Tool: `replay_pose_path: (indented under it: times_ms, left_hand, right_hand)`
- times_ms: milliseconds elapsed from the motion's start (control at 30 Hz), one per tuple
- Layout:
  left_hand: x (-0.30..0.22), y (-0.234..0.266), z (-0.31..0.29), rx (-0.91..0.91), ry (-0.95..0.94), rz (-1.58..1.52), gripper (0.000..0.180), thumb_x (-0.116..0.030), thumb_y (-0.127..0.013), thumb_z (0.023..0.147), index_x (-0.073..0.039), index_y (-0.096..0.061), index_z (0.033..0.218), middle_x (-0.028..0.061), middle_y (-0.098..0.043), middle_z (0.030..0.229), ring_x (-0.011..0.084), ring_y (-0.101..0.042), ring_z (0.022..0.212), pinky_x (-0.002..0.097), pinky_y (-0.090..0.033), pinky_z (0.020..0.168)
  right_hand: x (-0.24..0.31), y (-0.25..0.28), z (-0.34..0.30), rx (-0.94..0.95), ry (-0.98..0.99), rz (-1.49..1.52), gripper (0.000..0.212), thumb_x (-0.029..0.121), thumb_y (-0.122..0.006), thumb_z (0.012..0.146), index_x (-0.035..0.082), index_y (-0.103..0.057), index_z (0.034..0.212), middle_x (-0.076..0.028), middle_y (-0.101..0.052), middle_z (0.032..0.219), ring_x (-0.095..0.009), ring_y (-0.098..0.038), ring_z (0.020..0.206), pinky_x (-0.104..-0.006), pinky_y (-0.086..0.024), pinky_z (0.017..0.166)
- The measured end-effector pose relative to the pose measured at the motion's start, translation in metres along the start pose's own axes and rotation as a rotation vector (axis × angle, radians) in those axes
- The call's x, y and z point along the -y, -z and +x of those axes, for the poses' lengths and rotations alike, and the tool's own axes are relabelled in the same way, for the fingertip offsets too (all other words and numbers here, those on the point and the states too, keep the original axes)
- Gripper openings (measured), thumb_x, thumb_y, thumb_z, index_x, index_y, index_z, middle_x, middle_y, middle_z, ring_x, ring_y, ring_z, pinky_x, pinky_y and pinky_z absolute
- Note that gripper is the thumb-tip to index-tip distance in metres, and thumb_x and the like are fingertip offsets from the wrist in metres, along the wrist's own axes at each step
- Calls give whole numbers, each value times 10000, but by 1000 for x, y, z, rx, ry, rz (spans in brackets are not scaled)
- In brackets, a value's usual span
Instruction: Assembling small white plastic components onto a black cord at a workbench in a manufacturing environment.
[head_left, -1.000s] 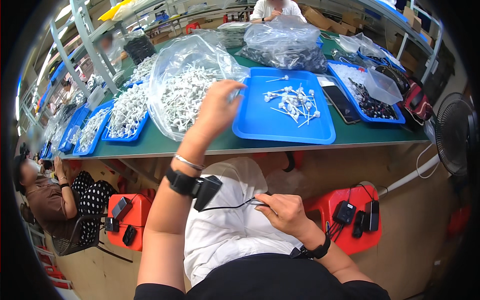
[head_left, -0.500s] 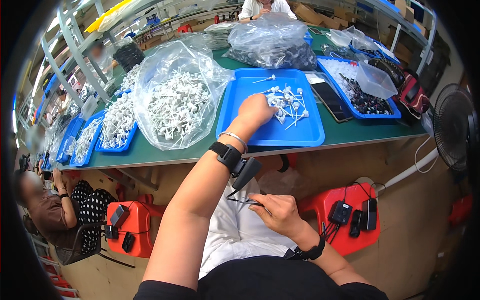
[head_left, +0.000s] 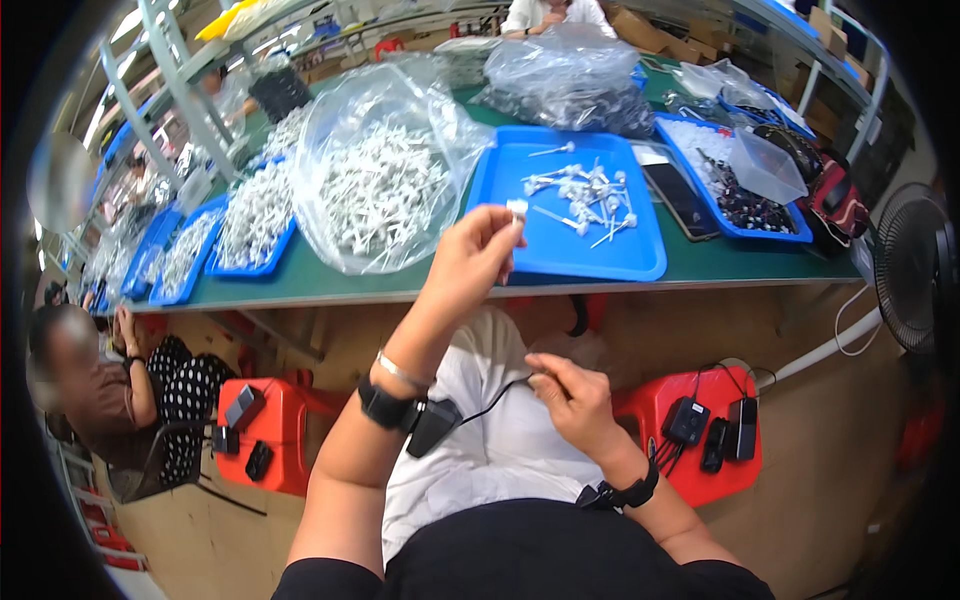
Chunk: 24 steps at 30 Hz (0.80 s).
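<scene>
Left hand (head_left: 478, 252) pinches a white piece (head_left: 517, 207), seen against the blue tray's (head_left: 590, 258) left part. Right hand (head_left: 578, 400) bodyward of tray, fingers curled; can't tell if holding anything. Fingertip-only pinch: piece could slip, fall short of tray. Green table (head_left: 745, 264) beneath; bag of white parts (head_left: 385, 200) left of tray, phone (head_left: 680, 200) right. Fan (head_left: 900, 265) far right.

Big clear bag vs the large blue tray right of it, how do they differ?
Fill: the clear bag holds a dense heap of white stemmed parts; the blue tray has only a loose scatter, much of its floor bare.
Material: the bag is see-through and crumpled; the tray is opaque blue.
Shape: the bag bulges irregularly; the tray is a shallow, round-cornered rectangle.
Shared: both sit on the green table.
</scene>
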<state>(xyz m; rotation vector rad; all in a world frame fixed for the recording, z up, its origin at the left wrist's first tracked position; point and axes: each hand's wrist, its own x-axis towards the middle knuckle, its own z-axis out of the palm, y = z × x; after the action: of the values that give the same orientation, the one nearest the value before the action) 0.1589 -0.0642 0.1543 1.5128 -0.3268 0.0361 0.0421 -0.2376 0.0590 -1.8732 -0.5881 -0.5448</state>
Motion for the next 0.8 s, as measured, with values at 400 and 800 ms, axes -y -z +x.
replay_pose_path:
  times_ms: [400,800]
  left_hand:
    - [102,35,-181,-259,79,-29,149,-21,-719,917,24,-724,1059,40,-651,897,83,-631,726,236,-511,640]
    - [118,42,-196,-241,7,60,92,-37,-715,944,9,-715,1024,42,-674,959,92,-645,812,236,-526,718]
  right_hand:
    - [18,-28,-6,269,-67,-4,172,112,-700,959,-10,-682,1079,-138,-713,830,-261,-709,654,-330,-536,596]
    - [21,-40,-19,447,-45,-180,161,154,-696,954,28,-707,1053,-136,-697,770,-305,-670,620,-380,-511,554]
